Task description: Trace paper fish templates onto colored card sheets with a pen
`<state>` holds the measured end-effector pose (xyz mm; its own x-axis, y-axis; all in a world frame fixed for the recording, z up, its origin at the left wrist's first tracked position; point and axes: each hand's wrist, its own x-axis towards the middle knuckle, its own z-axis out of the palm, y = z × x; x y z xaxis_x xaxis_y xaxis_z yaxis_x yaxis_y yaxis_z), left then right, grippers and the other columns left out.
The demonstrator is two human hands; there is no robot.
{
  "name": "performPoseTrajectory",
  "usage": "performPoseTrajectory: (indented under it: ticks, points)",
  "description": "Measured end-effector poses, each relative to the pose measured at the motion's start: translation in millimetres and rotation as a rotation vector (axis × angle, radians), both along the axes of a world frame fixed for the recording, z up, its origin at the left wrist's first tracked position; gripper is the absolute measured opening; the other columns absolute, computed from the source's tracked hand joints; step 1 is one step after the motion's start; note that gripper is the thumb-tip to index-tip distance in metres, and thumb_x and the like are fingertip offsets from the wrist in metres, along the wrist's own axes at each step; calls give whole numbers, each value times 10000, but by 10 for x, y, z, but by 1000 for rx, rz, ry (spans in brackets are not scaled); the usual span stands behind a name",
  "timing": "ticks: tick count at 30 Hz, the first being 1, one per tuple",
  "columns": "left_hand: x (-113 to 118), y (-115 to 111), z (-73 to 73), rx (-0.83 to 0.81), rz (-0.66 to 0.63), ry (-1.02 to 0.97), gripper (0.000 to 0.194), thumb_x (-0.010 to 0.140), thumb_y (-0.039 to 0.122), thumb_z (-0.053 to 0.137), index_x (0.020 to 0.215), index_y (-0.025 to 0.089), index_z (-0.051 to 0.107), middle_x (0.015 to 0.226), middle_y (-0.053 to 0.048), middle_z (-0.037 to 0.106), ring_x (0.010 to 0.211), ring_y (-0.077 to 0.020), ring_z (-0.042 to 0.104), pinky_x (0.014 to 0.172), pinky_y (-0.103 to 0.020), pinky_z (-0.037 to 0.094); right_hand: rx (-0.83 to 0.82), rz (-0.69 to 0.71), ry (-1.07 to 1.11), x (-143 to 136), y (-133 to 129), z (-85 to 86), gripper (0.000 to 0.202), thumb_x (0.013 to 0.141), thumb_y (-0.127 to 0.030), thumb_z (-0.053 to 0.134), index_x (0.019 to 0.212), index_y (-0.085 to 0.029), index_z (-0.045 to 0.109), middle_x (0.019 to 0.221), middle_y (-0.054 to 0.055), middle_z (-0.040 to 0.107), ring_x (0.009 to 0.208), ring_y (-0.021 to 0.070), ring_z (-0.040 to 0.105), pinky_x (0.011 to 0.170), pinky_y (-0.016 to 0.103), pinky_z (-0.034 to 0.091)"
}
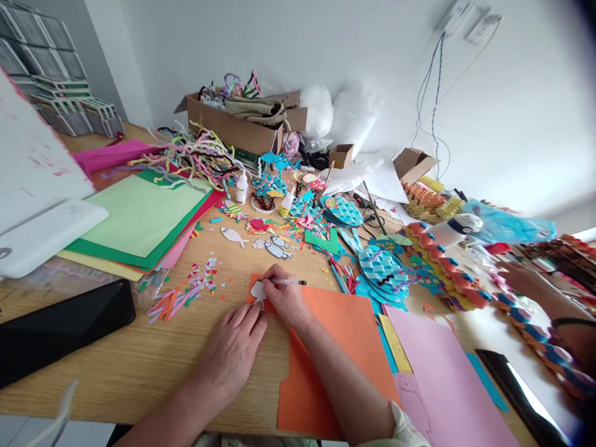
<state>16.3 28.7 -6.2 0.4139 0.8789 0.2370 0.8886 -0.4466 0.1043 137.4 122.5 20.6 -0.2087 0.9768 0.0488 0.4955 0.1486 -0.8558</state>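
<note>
My right hand (285, 294) is closed around a pen (292, 282) with a light barrel and a dark end. Its tip is down at a small white fish-shaped paper cutout (257, 290), partly covered by my fingers. The cutout lies on a corner of an orange paper sheet (335, 323). My left hand (238, 347) rests flat on the table, fingers stretched out, with fingertips at the lower end of the cutout. Beyond my hands are a white paper fish (234, 236) and several grey paper fish (278, 248), lying loose on the wood.
Paper scraps (174, 304) lie to the left, near a black phone-like slab (69, 326) and stacked coloured paper (144, 214). Glue bottles (241, 187), blue woven paper fish (382, 267) and a cardboard box (233, 127) stand or lie farther back. Pink paper (447, 372) is at right.
</note>
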Motion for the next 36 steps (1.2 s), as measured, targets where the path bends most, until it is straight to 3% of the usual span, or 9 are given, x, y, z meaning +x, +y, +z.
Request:
performPoseTrajectory:
  ticks: [11, 36]
  points:
    - [-7, 6, -4, -8, -8, -25, 403, 846, 106, 416, 1234, 174, 504, 1205, -85, 562, 1083, -235, 479, 926, -395, 381, -62, 96, 34, -38, -89, 105, 67, 676, -138, 486, 642, -196, 495, 545, -53, 513, 504, 94, 435, 501, 193, 354]
    - [-11, 8, 69, -45, -19, -36, 384, 850, 103, 414, 1214, 162, 519, 1153, -103, 578, 1059, -249, 494, 911, -408, 398, -1, 198, -59, 0, -179, 174, 172, 670, -48, 444, 677, -192, 539, 598, -44, 524, 541, 92, 456, 543, 187, 370]
